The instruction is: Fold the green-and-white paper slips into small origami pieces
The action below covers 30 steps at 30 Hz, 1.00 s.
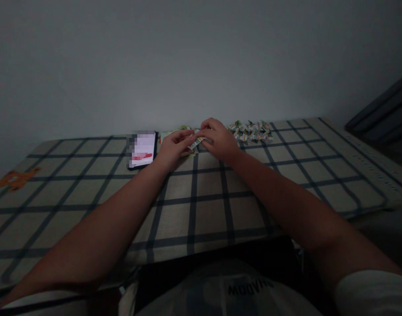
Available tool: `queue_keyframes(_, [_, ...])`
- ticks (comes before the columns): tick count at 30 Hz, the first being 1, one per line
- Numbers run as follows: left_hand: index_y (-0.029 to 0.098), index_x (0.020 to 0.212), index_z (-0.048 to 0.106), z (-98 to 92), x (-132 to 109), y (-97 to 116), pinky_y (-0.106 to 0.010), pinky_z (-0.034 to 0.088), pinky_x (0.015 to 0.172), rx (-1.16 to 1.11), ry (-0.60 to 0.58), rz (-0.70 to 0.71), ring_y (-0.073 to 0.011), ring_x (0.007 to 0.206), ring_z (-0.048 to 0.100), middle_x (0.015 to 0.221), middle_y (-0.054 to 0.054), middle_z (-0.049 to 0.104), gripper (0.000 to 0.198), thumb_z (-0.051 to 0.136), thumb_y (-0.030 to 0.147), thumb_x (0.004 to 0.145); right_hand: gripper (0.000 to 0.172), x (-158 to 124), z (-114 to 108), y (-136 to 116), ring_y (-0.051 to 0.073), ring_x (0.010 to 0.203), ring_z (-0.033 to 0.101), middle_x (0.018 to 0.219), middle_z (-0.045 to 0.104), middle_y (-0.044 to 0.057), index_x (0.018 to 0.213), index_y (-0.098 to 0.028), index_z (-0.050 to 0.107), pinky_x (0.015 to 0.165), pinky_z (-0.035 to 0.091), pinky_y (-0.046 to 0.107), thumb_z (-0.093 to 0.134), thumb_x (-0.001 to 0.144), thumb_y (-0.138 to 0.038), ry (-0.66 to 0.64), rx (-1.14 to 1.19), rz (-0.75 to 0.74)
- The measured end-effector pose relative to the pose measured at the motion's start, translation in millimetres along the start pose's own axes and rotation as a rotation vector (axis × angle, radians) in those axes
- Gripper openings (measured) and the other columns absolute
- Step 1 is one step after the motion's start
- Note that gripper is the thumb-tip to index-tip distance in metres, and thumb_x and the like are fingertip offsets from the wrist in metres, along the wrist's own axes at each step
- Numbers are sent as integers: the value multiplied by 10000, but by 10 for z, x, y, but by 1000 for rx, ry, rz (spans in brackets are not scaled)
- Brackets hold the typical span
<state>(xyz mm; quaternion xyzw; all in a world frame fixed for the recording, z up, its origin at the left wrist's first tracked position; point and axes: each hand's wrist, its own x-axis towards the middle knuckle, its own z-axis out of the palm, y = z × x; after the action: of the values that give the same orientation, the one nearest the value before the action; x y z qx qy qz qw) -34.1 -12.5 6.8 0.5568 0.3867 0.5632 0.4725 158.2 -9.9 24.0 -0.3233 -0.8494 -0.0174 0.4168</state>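
Observation:
A small strip of printed paper (197,142) is pinched between my two hands above the checked cloth (207,180). My left hand (175,148) closes its fingertips on the strip's left side. On the other side, my right hand (220,139) has its fingers bent over the same piece. More printed papers (169,133) lie behind and under my left hand, partly hidden by it. Just right of my right hand sits a pile of small folded paper pieces (251,131).
A phone or tablet with a lit screen (144,149) lies left of my left hand. An orange patterned item (16,179) is at the cloth's far left. A grey wall (194,61) rises behind the cloth. Dark slats (382,105) stand at the right.

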Motion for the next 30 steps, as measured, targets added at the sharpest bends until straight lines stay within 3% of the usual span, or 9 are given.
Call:
queue_keyframes(3, [210,990,775,4,3,-19,-263,570,602,19,47,78,-138,664,661,845,-38,749,500,946,432,575,321,2,2,2,217,1079,564,1101,610,84,1057,-213,741,960,468,360,500,873,-107,0,46,4])
queue_keyframes(6, [200,1035,762,-3,12,-25,-288,584,678,65,92,143,-152,717,682,875,-38,756,481,910,419,634,412,19,10,-4,207,1085,584,1111,624,88,1072,-204,724,961,478,353,433,836,-33,19,130,40])
queue_keyframes(8, [189,1055,759,-5,12,-24,-306,587,739,109,108,178,-162,756,694,891,-43,760,461,884,408,669,380,41,30,-4,201,1054,602,1086,649,87,1063,-195,702,958,482,353,434,844,-39,78,193,112])
queue_keyframes(12, [185,1069,772,0,-6,-23,-320,579,808,170,104,211,-173,814,704,945,-60,769,461,870,420,685,137,81,96,6,180,896,626,962,676,60,1005,-190,643,859,509,332,593,911,-277,180,352,331])
queue_keyframes(18, [189,1107,786,-8,-47,-16,-305,565,783,297,71,282,-191,857,700,990,-82,769,472,827,481,739,295,88,107,-3,149,796,601,860,671,29,877,-198,619,772,499,302,675,875,-488,120,416,369])
queue_keyframes(21, [200,1096,790,-3,-67,2,-300,564,774,346,80,312,-193,867,705,1028,-83,775,429,797,481,771,269,89,90,-10,150,791,593,864,669,35,846,-191,627,778,495,312,697,863,-451,106,375,349])
queue_keyframes(26, [203,920,806,15,-103,60,-269,552,709,475,135,348,-175,768,700,880,-49,781,223,747,394,820,154,97,74,-46,144,766,588,837,665,30,802,-184,629,762,486,304,715,829,-309,94,370,355])
queue_keyframes(30, [199,914,786,23,-128,99,-251,537,670,542,123,384,-170,774,686,878,-47,775,196,711,367,846,135,105,78,-79,138,735,574,796,647,17,759,-187,604,746,478,296,700,812,-265,100,396,360])
